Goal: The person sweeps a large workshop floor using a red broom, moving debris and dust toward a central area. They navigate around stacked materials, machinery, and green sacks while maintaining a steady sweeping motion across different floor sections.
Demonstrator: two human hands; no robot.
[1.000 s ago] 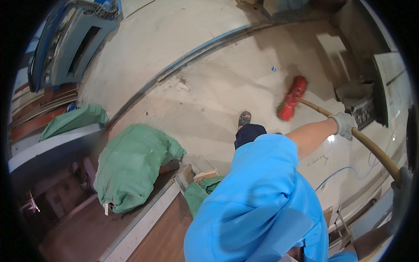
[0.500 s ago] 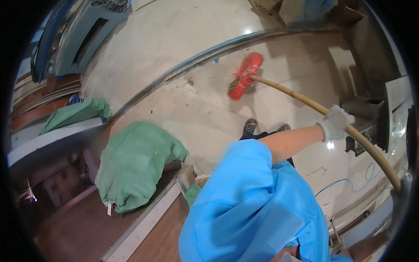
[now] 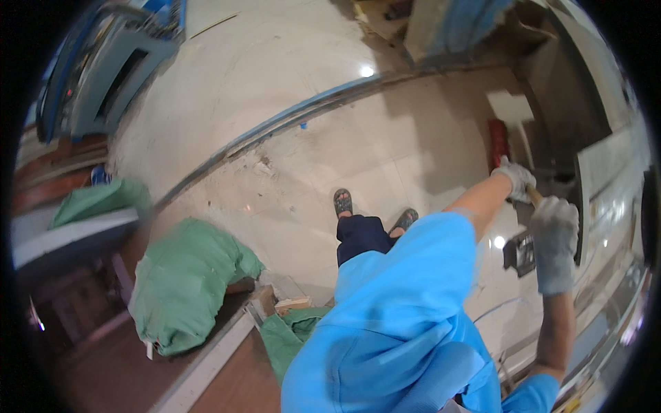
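Observation:
A broom with a red bristle head (image 3: 498, 141) rests on the floor at the upper right. Its wooden handle (image 3: 533, 195) shows only as a short stretch between my two gloved hands. My left hand (image 3: 515, 177) is closed round the handle nearer the head. Close behind it, my right hand (image 3: 555, 227) grips the handle too, its fingers partly turned from view. Past the right glove the rest of the handle cannot be made out.
A stuffed green sack (image 3: 193, 282) stands at left beside a white-edged ledge; another green sack (image 3: 296, 334) lies near my body. A bluish floor strip (image 3: 275, 124) crosses the tiles. Panels (image 3: 609, 172) lean at right near a small dark metal frame (image 3: 519, 255). Grey machinery (image 3: 117, 76) stands far left.
The broom head has swung right, from mid-floor to the dark area by the panels. My left hand has moved slightly up and left, and my right hand has come up beside it.

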